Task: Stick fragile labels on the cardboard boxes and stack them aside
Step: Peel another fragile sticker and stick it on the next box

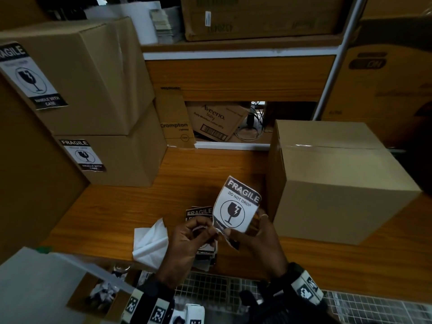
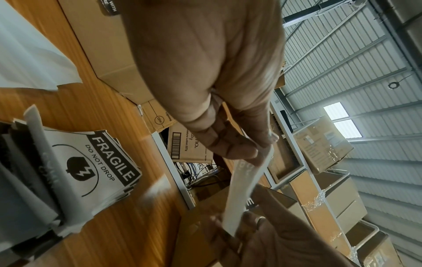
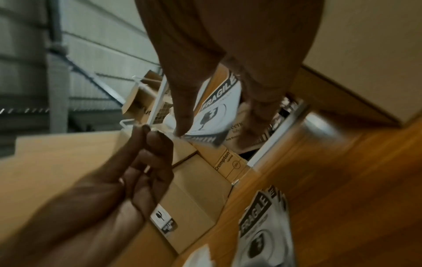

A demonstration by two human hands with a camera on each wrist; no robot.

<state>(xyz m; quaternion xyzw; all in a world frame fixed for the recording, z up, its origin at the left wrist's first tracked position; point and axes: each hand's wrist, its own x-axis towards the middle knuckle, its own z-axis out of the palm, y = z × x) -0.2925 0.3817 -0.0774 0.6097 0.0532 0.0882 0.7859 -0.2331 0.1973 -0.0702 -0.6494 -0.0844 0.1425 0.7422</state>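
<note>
Paper is what both hands work on at the lower centre of the head view. The right hand pinches the bottom edge of a fragile label and holds it upright, printed side towards the camera. The left hand has its fingers curled at the same corner, pinching what looks like the backing, probably to peel it away so the sticky side is free.

Under the hands lies a pile of spare labels, with crumpled white backing sheets just left of it, likely dropped within reach. All of this sits on a wood-grain surface.

To the right stands a plain taped cardboard box with no label, probably next in line. At the upper left, two labelled boxes sit stacked one on the other, set aside.

Behind, shelving holds more cartons; the wrist views show a corrugated metal roof.
</note>
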